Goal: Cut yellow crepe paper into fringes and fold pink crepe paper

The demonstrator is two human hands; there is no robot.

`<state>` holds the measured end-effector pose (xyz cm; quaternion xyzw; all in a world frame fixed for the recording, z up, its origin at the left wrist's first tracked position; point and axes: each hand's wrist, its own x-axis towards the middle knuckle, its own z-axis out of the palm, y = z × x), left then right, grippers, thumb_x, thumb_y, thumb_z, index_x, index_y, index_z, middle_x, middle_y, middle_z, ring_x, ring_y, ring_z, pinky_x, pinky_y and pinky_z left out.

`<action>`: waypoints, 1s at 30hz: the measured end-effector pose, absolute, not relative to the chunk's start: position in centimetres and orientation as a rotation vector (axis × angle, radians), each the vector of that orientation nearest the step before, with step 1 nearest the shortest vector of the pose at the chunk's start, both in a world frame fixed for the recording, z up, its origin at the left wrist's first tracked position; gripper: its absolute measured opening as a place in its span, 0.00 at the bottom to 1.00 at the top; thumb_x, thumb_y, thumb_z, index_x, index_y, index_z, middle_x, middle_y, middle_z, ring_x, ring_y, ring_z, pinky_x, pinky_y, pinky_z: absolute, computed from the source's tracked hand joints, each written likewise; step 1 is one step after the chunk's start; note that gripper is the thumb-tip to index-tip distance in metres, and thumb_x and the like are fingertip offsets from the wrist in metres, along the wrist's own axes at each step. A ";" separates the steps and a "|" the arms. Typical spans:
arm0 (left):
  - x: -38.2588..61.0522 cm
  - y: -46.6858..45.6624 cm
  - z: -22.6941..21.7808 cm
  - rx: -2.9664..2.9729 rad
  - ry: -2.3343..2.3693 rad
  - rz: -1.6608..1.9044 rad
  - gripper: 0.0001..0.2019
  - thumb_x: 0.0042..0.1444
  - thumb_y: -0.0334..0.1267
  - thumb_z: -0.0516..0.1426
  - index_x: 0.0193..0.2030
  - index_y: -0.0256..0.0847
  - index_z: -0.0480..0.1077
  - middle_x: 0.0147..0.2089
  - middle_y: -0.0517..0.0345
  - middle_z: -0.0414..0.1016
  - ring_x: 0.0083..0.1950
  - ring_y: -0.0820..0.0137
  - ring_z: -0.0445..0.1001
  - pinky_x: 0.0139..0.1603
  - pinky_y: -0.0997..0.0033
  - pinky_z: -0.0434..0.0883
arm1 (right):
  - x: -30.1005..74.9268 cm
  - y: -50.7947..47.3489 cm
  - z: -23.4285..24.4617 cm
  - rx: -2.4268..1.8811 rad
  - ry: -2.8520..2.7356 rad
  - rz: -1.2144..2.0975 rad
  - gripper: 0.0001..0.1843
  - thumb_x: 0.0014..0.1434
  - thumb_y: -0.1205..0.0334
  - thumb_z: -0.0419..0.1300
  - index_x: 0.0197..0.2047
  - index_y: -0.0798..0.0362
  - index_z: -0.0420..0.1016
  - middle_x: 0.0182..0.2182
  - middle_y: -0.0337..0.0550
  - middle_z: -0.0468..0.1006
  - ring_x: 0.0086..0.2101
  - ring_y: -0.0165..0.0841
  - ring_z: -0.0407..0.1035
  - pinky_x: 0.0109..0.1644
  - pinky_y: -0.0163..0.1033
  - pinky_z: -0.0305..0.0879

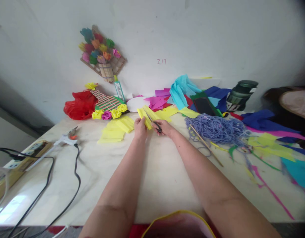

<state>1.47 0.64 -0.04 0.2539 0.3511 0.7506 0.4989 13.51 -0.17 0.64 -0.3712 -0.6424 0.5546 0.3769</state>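
Observation:
Mid-table, my left hand (140,128) pinches a folded piece of yellow crepe paper (144,118) and holds it up. Scissors with dark handles (157,126) are in my right hand (164,128), their blades pointing up and left against that paper. Whether the blades are parted cannot be made out. More yellow crepe paper (115,129) lies flat to the left of my left hand. Behind my hands rests a white oval piece (136,104), with magenta paper (156,103) beside it.
A glue gun (66,140) and its cord lie left, near a power strip (35,152). A paper-flower craft (109,107) and a glue tube (119,88) stand at the back. Right are tangled purple yarn (216,129), a stick (207,145), a phone (205,106) and a dark jar (241,96).

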 end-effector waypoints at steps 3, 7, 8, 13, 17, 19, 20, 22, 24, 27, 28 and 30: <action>1.6 0.6 -0.1 0.617 0.855 1.807 0.11 0.39 0.35 0.59 0.23 0.39 0.58 0.18 0.66 0.64 0.18 0.78 0.64 0.22 0.77 0.60 | 13.6 -0.1 0.6 -0.925 -1.653 1.443 0.17 0.48 0.49 0.58 0.25 0.55 0.62 0.14 0.32 0.65 0.12 0.21 0.58 0.11 0.26 0.44; 1.6 0.5 -0.2 0.642 0.846 1.793 0.11 0.39 0.35 0.60 0.24 0.38 0.58 0.18 0.66 0.65 0.18 0.77 0.64 0.21 0.77 0.61 | 13.7 -0.1 0.6 -0.919 -1.659 1.445 0.17 0.49 0.49 0.58 0.25 0.55 0.63 0.14 0.32 0.66 0.12 0.21 0.59 0.10 0.26 0.44; 1.6 0.5 -0.2 0.647 0.849 1.790 0.11 0.39 0.35 0.59 0.24 0.38 0.58 0.17 0.65 0.64 0.17 0.77 0.64 0.21 0.77 0.61 | 13.7 -0.1 0.7 -0.922 -1.659 1.446 0.17 0.49 0.49 0.58 0.25 0.55 0.63 0.14 0.33 0.66 0.12 0.22 0.59 0.10 0.26 0.44; 1.4 0.6 -0.2 0.656 0.889 1.801 0.10 0.39 0.35 0.59 0.23 0.38 0.58 0.16 0.66 0.63 0.17 0.78 0.64 0.21 0.78 0.61 | 13.8 -0.4 1.3 -0.933 -1.668 1.482 0.16 0.51 0.50 0.57 0.31 0.56 0.65 0.15 0.37 0.71 0.12 0.24 0.62 0.10 0.26 0.45; 1.2 0.8 -0.2 0.643 0.923 1.811 0.09 0.40 0.35 0.58 0.23 0.38 0.59 0.16 0.67 0.62 0.16 0.79 0.62 0.19 0.79 0.58 | 14.0 -0.4 1.3 -0.944 -1.674 1.528 0.17 0.51 0.50 0.57 0.37 0.57 0.66 0.16 0.38 0.73 0.12 0.25 0.63 0.10 0.27 0.46; 1.1 0.7 -0.2 0.644 0.960 1.814 0.09 0.40 0.35 0.58 0.22 0.39 0.59 0.15 0.68 0.60 0.14 0.80 0.59 0.17 0.79 0.56 | 14.0 -0.4 1.2 -0.945 -1.682 1.529 0.18 0.52 0.50 0.57 0.39 0.57 0.66 0.16 0.38 0.73 0.12 0.26 0.63 0.10 0.27 0.46; 1.1 0.7 -0.1 0.648 0.979 1.811 0.09 0.41 0.35 0.58 0.22 0.39 0.59 0.14 0.69 0.58 0.13 0.80 0.57 0.16 0.79 0.54 | 14.0 -0.3 1.1 -0.945 -1.685 1.526 0.19 0.52 0.50 0.57 0.39 0.57 0.66 0.16 0.39 0.73 0.12 0.26 0.63 0.10 0.27 0.47; 1.1 0.5 0.0 0.658 0.999 1.804 0.08 0.41 0.34 0.57 0.21 0.39 0.58 0.13 0.69 0.58 0.13 0.80 0.56 0.15 0.79 0.53 | 14.1 -0.2 1.1 -0.936 -1.693 1.523 0.19 0.52 0.49 0.56 0.38 0.57 0.66 0.16 0.39 0.74 0.12 0.26 0.63 0.10 0.27 0.47; 1.0 0.4 0.1 0.663 0.981 1.805 0.08 0.40 0.34 0.57 0.21 0.38 0.59 0.14 0.67 0.60 0.14 0.78 0.60 0.17 0.78 0.56 | 14.2 -0.2 1.1 -0.909 -1.703 1.522 0.19 0.52 0.48 0.56 0.36 0.57 0.66 0.17 0.40 0.74 0.12 0.27 0.64 0.10 0.27 0.47; 0.9 0.5 0.0 0.668 0.925 1.838 0.08 0.39 0.33 0.57 0.21 0.38 0.59 0.16 0.65 0.63 0.17 0.77 0.63 0.20 0.77 0.60 | 14.5 -0.3 1.5 -0.875 -1.714 1.525 0.19 0.52 0.47 0.55 0.34 0.57 0.66 0.17 0.41 0.74 0.13 0.28 0.65 0.11 0.27 0.47; 0.9 0.6 0.0 0.676 0.912 1.850 0.08 0.38 0.33 0.58 0.22 0.38 0.59 0.16 0.65 0.63 0.17 0.77 0.63 0.20 0.77 0.60 | 14.6 -0.4 1.6 -0.868 -1.716 1.529 0.19 0.52 0.48 0.55 0.35 0.57 0.66 0.17 0.41 0.74 0.13 0.28 0.65 0.11 0.28 0.47; 0.8 0.8 -0.2 0.694 0.897 1.875 0.09 0.37 0.34 0.58 0.22 0.38 0.59 0.16 0.66 0.62 0.17 0.78 0.62 0.20 0.77 0.60 | 14.8 -0.5 1.9 -0.852 -1.723 1.539 0.19 0.52 0.48 0.55 0.36 0.58 0.67 0.17 0.41 0.74 0.14 0.28 0.66 0.12 0.28 0.47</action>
